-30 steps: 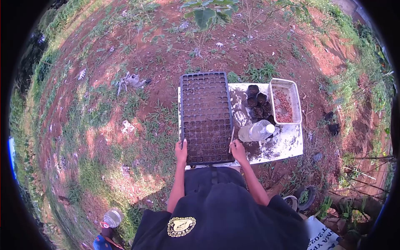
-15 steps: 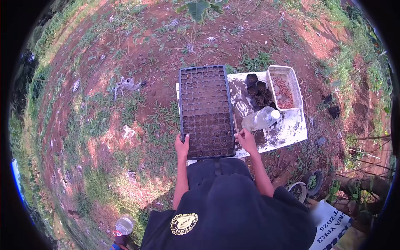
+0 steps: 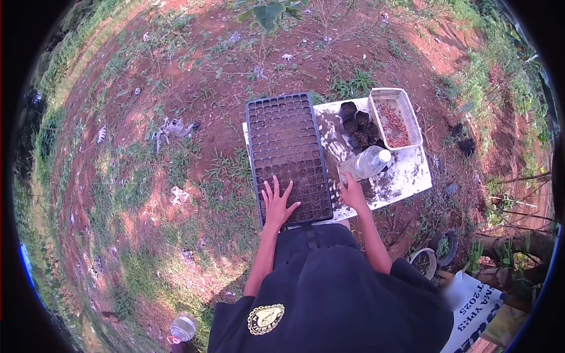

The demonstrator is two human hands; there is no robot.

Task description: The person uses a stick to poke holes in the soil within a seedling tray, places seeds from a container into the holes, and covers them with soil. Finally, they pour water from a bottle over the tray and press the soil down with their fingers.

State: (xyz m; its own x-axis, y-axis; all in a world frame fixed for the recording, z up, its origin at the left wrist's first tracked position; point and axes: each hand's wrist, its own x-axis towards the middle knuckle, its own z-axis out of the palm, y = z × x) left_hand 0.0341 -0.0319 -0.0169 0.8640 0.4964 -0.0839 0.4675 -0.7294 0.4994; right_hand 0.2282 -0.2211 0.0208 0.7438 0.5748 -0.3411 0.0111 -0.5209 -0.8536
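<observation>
A black seedling tray with many small soil-filled cells lies lengthwise in front of me on a white board. Over its near cells my left hand is spread, fingers apart and holding nothing. My right hand is at the tray's right side, by the base of a clear plastic bottle with a white cap, which leans on its side. Its fingers are curled together; I cannot tell what is in them. Past the bottle stand several black seedling pots with soil.
A whitish plastic basket holding reddish seeds is at the board's far right corner. Loose soil is scattered over the board. A clear jug is on the grass at lower left, and a printed white sack at lower right.
My left hand has left the tray's left edge and moved right, opening flat over the near cells. My right hand has shifted slightly up towards the bottle's base. The view has moved slightly.
</observation>
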